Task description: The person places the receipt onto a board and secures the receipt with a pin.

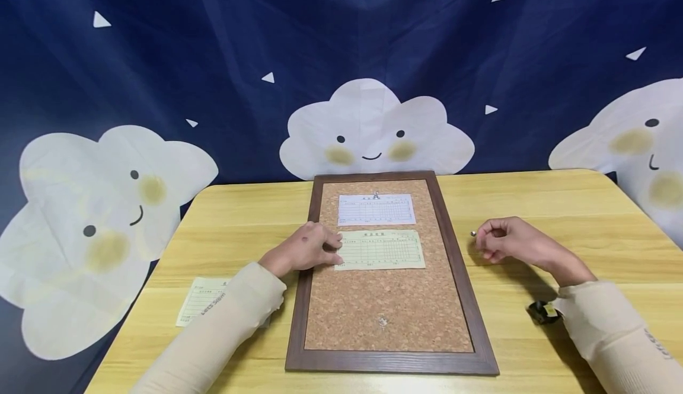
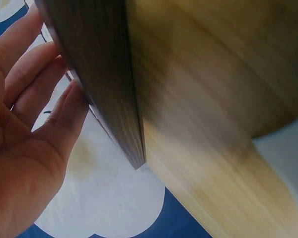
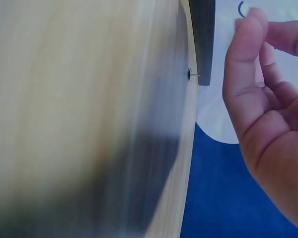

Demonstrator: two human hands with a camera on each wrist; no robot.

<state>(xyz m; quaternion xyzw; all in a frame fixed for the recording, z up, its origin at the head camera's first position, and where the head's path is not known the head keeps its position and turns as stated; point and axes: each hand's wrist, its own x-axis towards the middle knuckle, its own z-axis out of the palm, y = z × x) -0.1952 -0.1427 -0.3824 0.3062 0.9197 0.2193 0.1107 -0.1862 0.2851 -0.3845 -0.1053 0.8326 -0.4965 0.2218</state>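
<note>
My left hand [image 1: 305, 247] touches the left end of a pale green printed slip [image 1: 381, 250], fingers and thumb on it. That slip lies across the middle of a cork board [image 1: 384, 299] with a dark wooden frame. Above it on the cork is a white printed slip [image 1: 376, 211], with a silvery pin [image 1: 376, 194] at its top edge. To the right of the board, my right hand [image 1: 509, 243] hovers with bent fingers beside a small thumbtack [image 1: 473, 233]. In the right wrist view the thumbtack [image 3: 190, 74] sits on the table point up, apart from the fingers.
Another pale green slip [image 1: 198, 299] lies on the wooden table [image 1: 235, 222] at the left, partly behind my left forearm. A small clear or silvery piece [image 1: 382, 322] is on the lower cork. A dark blue cloth with clouds [image 1: 240, 26] hangs behind the table.
</note>
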